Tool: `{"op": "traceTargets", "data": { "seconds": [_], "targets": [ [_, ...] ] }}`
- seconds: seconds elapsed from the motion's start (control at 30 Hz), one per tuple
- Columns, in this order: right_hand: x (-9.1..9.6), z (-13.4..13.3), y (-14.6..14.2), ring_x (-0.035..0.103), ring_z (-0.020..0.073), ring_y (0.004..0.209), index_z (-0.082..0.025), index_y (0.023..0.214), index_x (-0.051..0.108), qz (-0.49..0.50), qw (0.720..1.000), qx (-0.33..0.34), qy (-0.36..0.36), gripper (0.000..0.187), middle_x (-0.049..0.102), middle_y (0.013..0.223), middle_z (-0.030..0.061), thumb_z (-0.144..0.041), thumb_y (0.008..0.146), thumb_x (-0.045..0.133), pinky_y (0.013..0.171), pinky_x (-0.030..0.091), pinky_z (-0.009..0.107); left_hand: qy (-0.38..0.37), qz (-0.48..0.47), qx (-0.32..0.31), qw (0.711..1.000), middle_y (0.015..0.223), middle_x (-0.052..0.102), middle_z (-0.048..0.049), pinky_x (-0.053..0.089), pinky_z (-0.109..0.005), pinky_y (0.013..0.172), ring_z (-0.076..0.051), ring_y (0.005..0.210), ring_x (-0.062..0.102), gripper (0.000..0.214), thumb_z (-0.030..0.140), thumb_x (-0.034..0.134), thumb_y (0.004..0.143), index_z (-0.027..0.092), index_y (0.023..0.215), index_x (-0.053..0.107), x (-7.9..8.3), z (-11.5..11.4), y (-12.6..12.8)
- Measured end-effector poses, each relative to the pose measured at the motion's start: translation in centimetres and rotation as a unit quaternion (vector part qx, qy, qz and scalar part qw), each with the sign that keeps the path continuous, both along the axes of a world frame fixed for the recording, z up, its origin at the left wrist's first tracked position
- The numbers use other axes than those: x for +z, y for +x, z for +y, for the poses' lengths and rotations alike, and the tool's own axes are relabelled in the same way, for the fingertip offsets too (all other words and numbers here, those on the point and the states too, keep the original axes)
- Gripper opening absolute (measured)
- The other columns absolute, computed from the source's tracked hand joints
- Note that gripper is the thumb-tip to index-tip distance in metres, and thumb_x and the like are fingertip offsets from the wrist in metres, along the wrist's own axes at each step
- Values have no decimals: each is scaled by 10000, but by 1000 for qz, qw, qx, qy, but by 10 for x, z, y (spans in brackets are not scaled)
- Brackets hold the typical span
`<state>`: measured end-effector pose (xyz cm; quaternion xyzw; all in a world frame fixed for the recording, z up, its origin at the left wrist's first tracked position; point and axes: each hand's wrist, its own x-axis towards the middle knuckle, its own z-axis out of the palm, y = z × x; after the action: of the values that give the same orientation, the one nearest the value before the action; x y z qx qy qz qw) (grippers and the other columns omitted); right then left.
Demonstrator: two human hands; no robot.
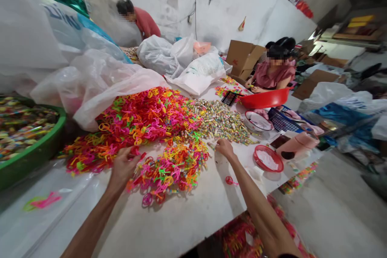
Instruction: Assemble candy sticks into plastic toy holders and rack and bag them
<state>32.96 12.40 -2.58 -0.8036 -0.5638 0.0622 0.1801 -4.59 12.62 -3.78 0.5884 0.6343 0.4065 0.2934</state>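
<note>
Pink plastic piece (136, 155): in left hand (122, 166), fingers closed round it, at near edge of big neon heap (142, 119). Likely featherlight, thin, springy, prone to snag on neighbours; best taken by ring.
Right hand (224, 147): fingers curled at edge of wrapped-sticks heap (225, 123); cannot tell if holding anything.
Small pile (172, 167): between hands.
Counts: three heaps, pieces beyond counting; one loose red ring (229, 180) beside right wrist.

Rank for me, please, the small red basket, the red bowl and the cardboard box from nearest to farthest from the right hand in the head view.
1. small red basket: just to the right of the right hand, nearest.
2. red bowl: farther across, beyond the basket.
3. cardboard box: at the far end, near the white wall, farthest.
</note>
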Motion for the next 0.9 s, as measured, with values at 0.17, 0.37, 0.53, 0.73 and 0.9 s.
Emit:
{"op": "traceTargets", "data": {
  "seconds": [0.17,0.37,0.53,0.73,0.9],
  "targets": [
    [-4,-13,-7,556,152,566,-146,571,540,223,975,-13,12,28,540,524,13,-151,596,551,522,371,240,-100,-289,8,952,691,596,37,389,-202,501,-97,544,501,550,372,729,533,193,1027,569,25,-50,-5],
    [10,-69,-75,508,93,414,-188,849,549,520,852,51,8,251,568,580,-33,-333,649,593,434,407,215,-236,-419,-116,869,670,633,9,398,-191,539,-80,554,524,310,259,735,596,159,858,602,39,-103,47],
    [18,-108,-135,474,74,341,-206,860,535,759,646,71,-35,333,551,456,-73,-224,591,730,344,326,157,-232,-471,-148,838,683,636,-8,367,-178,480,-73,551,518,217,211,722,604,139,791,642,41,-121,79],
    [24,-120,-147,466,58,313,-185,702,523,770,629,85,-60,242,613,484,-36,-224,603,740,328,325,141,-242,-484,-171,823,748,652,-30,382,-178,483,-81,585,532,258,216,720,621,155,865,665,45,-130,70],
    [29,-126,-146,448,47,291,-145,655,590,737,662,100,-98,210,608,473,-16,-291,615,736,310,305,142,-241,-465,-196,829,748,650,-44,404,-195,500,-100,602,533,277,215,728,613,148,875,672,41,-133,65]
  ]
}}
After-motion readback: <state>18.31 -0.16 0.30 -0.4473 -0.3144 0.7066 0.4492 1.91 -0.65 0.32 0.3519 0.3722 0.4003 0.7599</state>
